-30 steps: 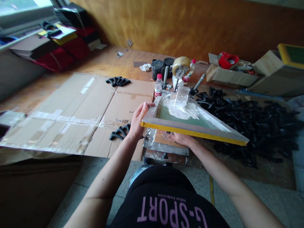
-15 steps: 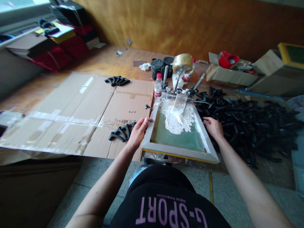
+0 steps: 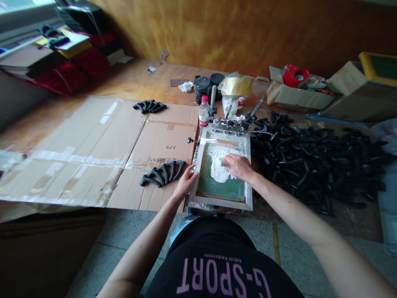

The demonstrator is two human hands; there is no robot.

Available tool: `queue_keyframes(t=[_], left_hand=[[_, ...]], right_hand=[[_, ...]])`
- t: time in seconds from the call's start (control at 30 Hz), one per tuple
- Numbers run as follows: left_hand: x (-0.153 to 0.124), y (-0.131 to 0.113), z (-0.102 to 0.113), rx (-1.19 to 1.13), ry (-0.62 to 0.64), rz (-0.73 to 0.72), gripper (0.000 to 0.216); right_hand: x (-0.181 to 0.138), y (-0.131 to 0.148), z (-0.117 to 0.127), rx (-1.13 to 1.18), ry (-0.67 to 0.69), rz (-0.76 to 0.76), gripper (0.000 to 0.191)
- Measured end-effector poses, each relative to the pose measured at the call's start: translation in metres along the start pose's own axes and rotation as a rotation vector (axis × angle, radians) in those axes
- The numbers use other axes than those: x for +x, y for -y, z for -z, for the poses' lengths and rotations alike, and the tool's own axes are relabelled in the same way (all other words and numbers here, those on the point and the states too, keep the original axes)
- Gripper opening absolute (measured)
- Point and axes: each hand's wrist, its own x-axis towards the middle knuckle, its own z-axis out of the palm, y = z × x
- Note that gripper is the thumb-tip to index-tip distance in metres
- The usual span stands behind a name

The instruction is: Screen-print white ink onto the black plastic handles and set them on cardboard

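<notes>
A silk-screen frame (image 3: 249, 163) with a green mesh lies low on a metal stand in front of me. Thick white ink (image 3: 218, 176) is spread over the middle of its mesh. My right hand (image 3: 240, 166) is closed on a small scraper (image 3: 223, 162) whose blade is down in the ink. At the frame's left edge, my left hand (image 3: 187, 181) grips the rim with curled fingers. Beside that hand, a row of black curved plastic handles (image 3: 163, 173) rests on flattened cardboard (image 3: 130, 186). Metal clamps (image 3: 229, 123) hold the frame's far end.
A large heap of black handles (image 3: 310, 161) lies right of the frame. Behind stand a bottle with a red cap (image 3: 204, 111), dark tubs (image 3: 202, 89) and a tape roll (image 3: 238, 86). Another handle group (image 3: 150, 106) sits farther back. An open carton (image 3: 300, 97) stands at the back right.
The frame has come down from its raised tilt to lie lower. My right hand has left the frame's right side and moved in over the mesh, taking hold of the scraper.
</notes>
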Motion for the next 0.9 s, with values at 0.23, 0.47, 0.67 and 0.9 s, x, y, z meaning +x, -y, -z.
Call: queue_keyframes(t=[0.23, 0.47, 0.67, 0.9], left_hand=[[-0.003, -0.004, -0.001, -0.051, -0.01, 0.015, 0.068], [-0.005, -0.01, -0.003, -0.035, -0.047, 0.033, 0.067], [-0.017, -0.039, 0.001, -0.06, -0.022, 0.036, 0.073], [-0.028, -0.123, -0.001, -0.109, -0.113, -0.137, 0.06]], right_hand=[[-0.021, -0.003, 0.014, 0.117, 0.071, 0.249, 0.018], [-0.036, 0.006, -0.01, 0.093, -0.074, 0.281, 0.025], [0.016, -0.003, 0.027, 0.177, -0.182, -0.015, 0.037], [0.024, -0.096, 0.077, 0.101, -0.598, -0.426, 0.04]])
